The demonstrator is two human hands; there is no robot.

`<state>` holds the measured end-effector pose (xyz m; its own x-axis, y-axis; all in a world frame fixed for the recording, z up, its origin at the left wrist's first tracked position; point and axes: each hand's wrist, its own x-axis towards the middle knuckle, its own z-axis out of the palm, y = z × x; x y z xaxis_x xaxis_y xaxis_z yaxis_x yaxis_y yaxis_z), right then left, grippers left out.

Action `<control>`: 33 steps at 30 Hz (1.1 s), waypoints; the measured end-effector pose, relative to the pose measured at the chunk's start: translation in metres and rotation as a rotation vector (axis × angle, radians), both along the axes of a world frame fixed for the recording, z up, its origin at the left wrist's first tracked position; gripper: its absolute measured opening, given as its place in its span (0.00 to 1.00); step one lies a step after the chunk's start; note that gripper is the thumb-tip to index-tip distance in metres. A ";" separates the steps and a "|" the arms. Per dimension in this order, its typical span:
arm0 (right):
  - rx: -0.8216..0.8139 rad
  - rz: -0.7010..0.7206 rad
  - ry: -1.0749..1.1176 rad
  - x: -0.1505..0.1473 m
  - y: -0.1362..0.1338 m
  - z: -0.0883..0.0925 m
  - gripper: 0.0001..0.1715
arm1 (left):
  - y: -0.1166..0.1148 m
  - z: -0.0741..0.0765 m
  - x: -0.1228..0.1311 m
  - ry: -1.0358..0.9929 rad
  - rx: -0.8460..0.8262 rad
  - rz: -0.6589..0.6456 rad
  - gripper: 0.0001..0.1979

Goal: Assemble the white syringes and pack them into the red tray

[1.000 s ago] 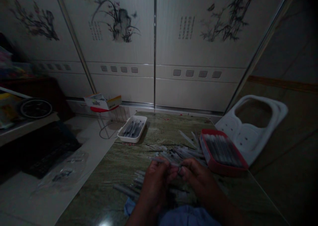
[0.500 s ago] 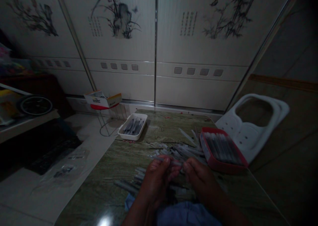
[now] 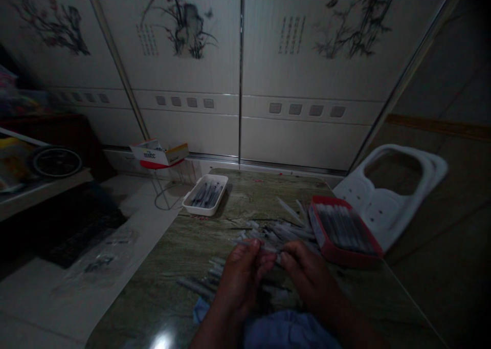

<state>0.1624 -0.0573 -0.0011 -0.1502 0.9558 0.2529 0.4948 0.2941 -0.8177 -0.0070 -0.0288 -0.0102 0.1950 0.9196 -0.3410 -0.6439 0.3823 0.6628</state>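
Note:
My left hand (image 3: 241, 275) is closed around a thin translucent pen barrel (image 3: 269, 247) above the table. At the barrel's right end, my right hand (image 3: 309, 275) pinches with thumb and forefinger; the dim light blurs exactly what the fingertips grip. Just beyond both hands lies a loose heap of clear and dark pen parts (image 3: 286, 231). More pen pieces (image 3: 197, 286) are scattered to the left of my left wrist.
A white tray (image 3: 199, 211) of pens stands at the table's far left. On the right, a red box (image 3: 326, 246) holds a row of clear barrels, beside a white folding chair (image 3: 406, 205). A carton (image 3: 153, 155) rests on a red stool behind the wood-patterned table (image 3: 157, 267).
My right hand has shifted slightly left, and its fingers have tilted a little at the barrel's end. My left hand stays nearly in place. The containers have not moved.

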 end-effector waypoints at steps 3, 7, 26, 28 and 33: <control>0.005 0.005 -0.017 -0.001 -0.001 -0.003 0.13 | -0.001 -0.001 -0.001 -0.004 0.009 -0.018 0.12; -0.027 0.003 0.039 -0.003 -0.002 0.000 0.16 | -0.001 0.001 -0.001 -0.003 0.082 -0.032 0.12; -0.163 -0.012 0.188 -0.006 -0.002 0.009 0.25 | 0.001 -0.005 -0.001 0.029 0.075 -0.003 0.16; -0.210 -0.022 0.266 -0.004 0.000 0.005 0.26 | 0.001 -0.005 -0.001 0.024 0.134 -0.025 0.15; -0.401 -0.054 0.424 -0.006 0.003 0.001 0.29 | 0.000 -0.002 0.000 0.007 0.193 -0.072 0.14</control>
